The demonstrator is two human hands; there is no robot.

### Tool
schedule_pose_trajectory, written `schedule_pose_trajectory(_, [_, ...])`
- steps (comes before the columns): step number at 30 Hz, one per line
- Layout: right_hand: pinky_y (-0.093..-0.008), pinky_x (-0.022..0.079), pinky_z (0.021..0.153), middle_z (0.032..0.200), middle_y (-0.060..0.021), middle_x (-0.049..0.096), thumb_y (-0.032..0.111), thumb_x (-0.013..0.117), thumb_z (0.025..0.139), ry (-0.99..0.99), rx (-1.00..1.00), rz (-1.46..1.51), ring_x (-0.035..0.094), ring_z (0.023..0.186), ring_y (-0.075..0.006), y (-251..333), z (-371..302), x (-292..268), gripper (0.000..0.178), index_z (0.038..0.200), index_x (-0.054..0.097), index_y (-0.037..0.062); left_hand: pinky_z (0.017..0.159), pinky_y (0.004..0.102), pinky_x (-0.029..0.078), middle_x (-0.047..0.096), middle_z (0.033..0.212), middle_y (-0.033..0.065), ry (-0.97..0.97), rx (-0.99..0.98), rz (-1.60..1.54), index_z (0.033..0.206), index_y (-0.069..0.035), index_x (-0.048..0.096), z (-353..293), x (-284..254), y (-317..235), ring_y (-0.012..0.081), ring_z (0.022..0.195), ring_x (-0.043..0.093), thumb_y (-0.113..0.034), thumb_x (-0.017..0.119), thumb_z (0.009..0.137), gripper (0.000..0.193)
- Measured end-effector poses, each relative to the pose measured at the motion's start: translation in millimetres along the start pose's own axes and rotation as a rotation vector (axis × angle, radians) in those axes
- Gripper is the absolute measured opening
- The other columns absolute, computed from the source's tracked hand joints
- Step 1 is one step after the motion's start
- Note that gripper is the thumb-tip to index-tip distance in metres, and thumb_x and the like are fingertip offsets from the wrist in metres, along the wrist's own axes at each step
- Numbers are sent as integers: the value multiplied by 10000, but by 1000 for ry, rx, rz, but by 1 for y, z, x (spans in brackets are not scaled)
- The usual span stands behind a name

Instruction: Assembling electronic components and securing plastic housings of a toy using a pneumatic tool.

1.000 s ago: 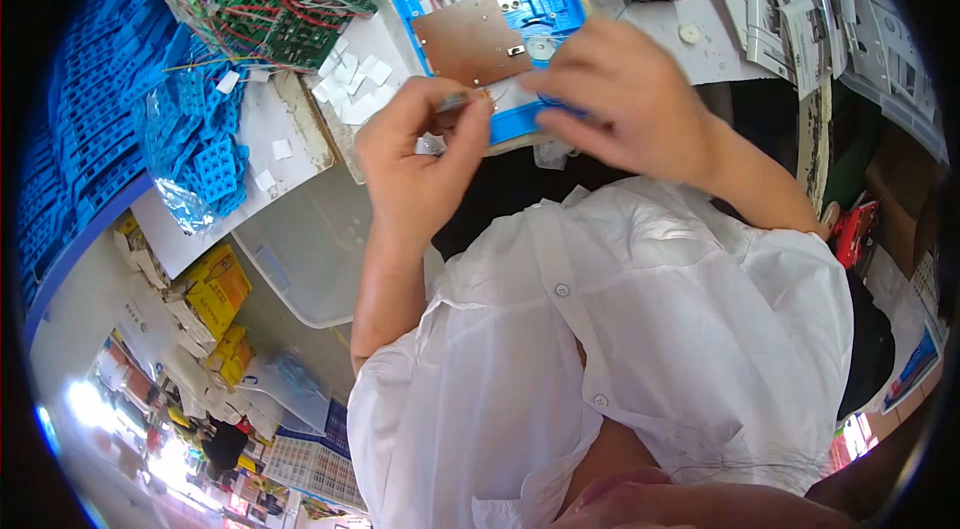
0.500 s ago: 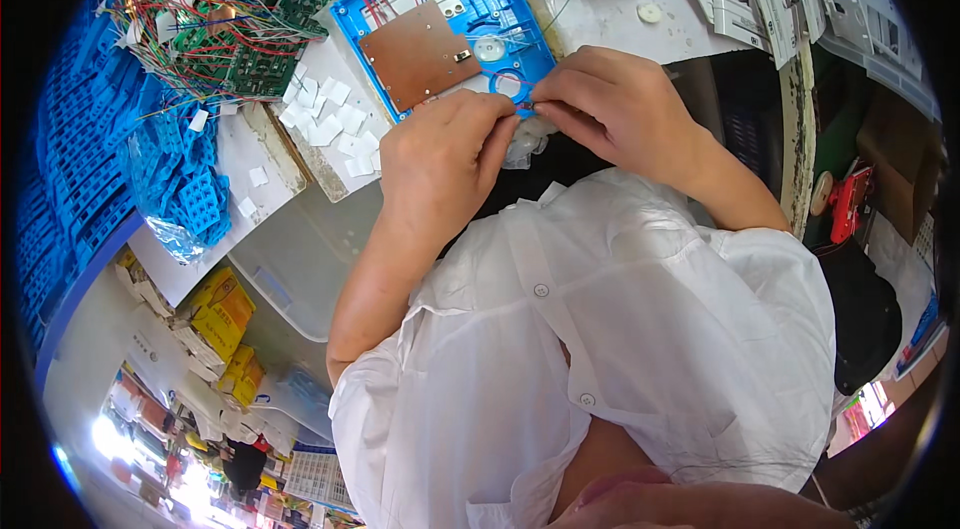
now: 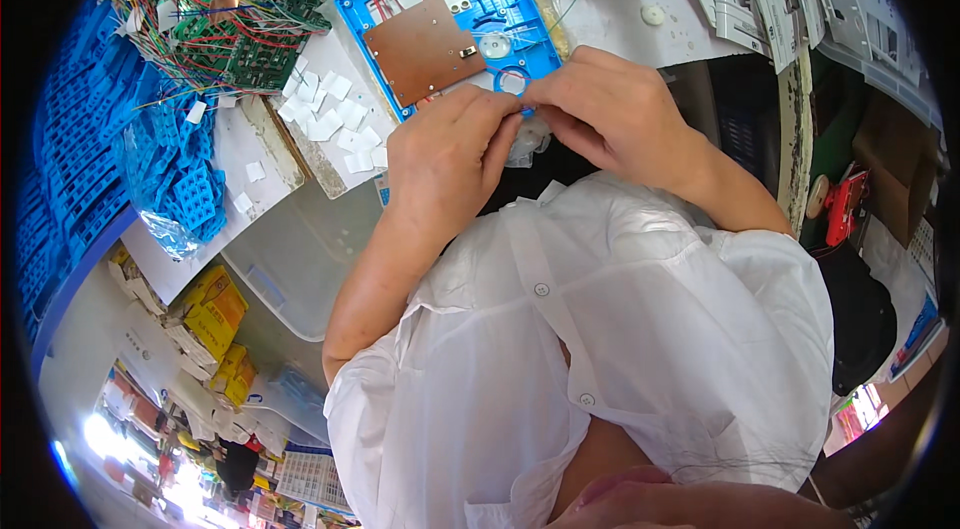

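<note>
On the surface (image 3: pixel 690 34) lies the blue casing (image 3: pixel 543 57), the brown board (image 3: pixel 425 51) resting over it. My left fingers (image 3: pixel 492 109) and right fingers (image 3: pixel 560 89) bunch at its near edge; clamped on what, I can't tell.

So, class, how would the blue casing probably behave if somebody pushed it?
The blue casing is probably stiff: its moulded walls hold a crisp rectangular shape. It would likely slide rather than roll, being broad and shallow. It may feel light for its size, since it looks like thin plastic.
</note>
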State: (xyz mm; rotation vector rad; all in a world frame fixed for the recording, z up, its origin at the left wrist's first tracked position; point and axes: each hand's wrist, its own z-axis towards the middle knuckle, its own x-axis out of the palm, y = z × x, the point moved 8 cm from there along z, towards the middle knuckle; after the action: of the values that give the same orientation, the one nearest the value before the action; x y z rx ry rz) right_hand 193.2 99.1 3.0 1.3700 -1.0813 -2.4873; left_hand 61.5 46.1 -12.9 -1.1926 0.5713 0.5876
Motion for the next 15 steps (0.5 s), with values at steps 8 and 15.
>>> schedule_pose_trajectory(8, [-319, 537, 621, 908, 3, 665, 103, 811, 719, -5, -74, -163, 631, 839, -214, 12, 4, 1, 269, 962, 697, 121, 647, 400, 522, 653, 870, 86, -24, -65, -45, 973, -85, 681, 3, -1, 2, 296, 775, 661, -108, 713, 892, 91])
schedule_pose_trajectory(15, [-307, 518, 589, 866, 3, 637, 158, 833, 701, 18, -114, -236, 601, 789, -202, 7, 3, -9, 214, 866, 709, 103, 771, 424, 479, 674, 963, 44, 75, 3, 61, 982, -107, 691, 0, -1, -9, 293, 919, 626, -120, 732, 860, 130])
